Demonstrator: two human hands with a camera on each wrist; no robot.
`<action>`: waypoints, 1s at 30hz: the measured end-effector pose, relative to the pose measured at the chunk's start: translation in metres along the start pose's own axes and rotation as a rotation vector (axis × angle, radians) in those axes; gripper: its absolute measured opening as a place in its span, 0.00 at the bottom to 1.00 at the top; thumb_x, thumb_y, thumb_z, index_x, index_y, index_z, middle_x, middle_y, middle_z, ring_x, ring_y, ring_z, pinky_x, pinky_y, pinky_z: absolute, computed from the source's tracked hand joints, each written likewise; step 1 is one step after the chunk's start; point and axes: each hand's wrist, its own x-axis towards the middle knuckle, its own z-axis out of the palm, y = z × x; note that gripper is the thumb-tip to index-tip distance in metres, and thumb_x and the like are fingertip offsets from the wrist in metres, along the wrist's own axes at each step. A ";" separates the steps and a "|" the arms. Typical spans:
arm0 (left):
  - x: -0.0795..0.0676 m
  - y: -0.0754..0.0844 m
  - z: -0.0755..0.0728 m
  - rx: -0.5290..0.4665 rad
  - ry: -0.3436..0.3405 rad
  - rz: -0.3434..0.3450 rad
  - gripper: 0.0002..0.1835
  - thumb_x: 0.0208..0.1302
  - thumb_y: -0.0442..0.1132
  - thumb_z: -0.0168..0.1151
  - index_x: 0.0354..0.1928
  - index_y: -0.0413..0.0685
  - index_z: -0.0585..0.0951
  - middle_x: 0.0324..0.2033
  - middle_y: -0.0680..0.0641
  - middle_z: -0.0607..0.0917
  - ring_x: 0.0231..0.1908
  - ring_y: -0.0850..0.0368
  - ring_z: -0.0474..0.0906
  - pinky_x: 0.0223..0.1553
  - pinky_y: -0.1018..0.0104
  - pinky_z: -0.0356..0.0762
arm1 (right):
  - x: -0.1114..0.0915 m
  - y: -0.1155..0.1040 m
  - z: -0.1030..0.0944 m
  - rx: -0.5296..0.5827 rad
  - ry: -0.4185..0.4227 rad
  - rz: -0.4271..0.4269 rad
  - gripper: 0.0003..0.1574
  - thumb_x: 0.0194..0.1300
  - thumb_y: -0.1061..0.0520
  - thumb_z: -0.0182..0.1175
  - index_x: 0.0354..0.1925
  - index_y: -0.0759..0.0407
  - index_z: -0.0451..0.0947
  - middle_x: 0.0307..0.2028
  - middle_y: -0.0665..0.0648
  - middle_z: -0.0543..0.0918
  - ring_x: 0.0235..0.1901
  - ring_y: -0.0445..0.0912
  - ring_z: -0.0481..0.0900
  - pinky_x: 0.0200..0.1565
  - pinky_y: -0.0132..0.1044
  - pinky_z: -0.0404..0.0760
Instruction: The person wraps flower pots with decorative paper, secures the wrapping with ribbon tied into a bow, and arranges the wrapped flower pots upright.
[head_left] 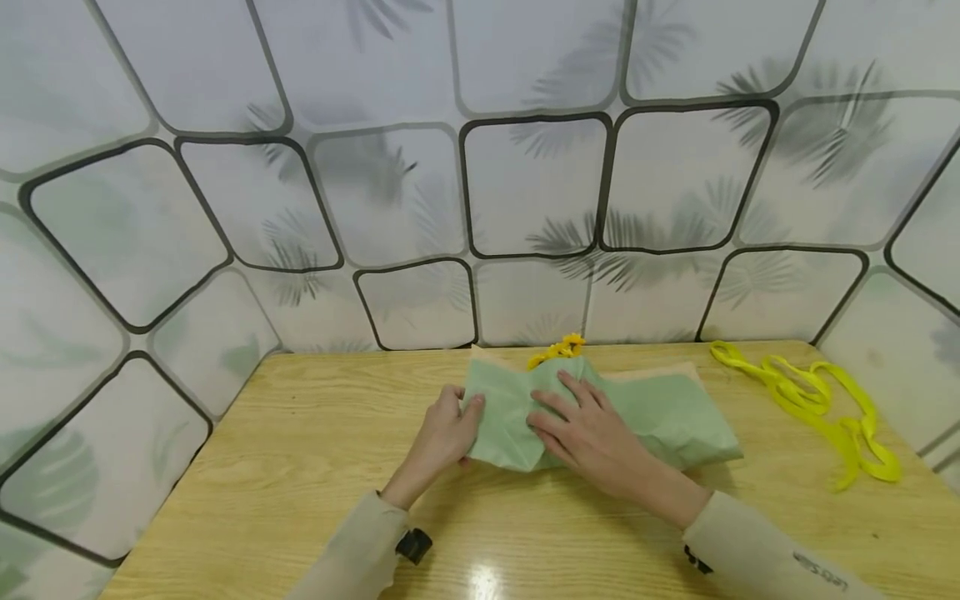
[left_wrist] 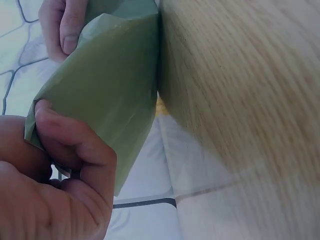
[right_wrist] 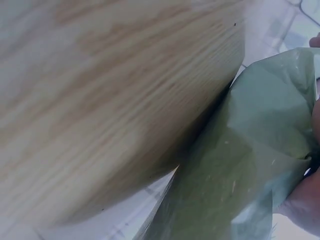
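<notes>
On the bench (head_left: pixel 337 433), close to its far edge: green paper (head_left: pixel 510 417), folded over, with yellow flowers (head_left: pixel 542 358) poking out past its far side, just in front of the patterned wall (head_left: pixel 536 183). To the left, a broad stretch of wood up to the slanting side edge; toward the person, more wood, with a bright patch of glare at the bottom. To the right, less room, because of the ribbon (head_left: pixel 821 423) in loose yellow loops near the bench's right edge, apart from the paper.

Reaching in from the lower left: left hand (head_left: pixel 448 427), pinching the paper's left edge between thumb and curled fingers. Reaching in from the lower right: right hand (head_left: pixel 588 433), laid on top of the paper with fingers fairly straight and slightly spread. Both low over the bench, in pale sleeves (head_left: pixel 352 542).

Out of sight from above: the right thumb and the lower part of the flowers. In the left wrist view, just a blurred yellow patch beyond the paper. In the right wrist view, right hand mostly cut off at the border, with fingertips impossible to make out.
</notes>
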 end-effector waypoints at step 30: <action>0.003 0.032 0.020 -0.380 -0.045 -0.017 0.23 0.77 0.55 0.55 0.55 0.41 0.75 0.20 0.53 0.77 0.15 0.64 0.69 0.18 0.69 0.68 | 0.001 -0.005 -0.011 0.342 0.120 0.248 0.20 0.63 0.49 0.71 0.47 0.61 0.84 0.50 0.64 0.78 0.68 0.68 0.67 0.62 0.66 0.76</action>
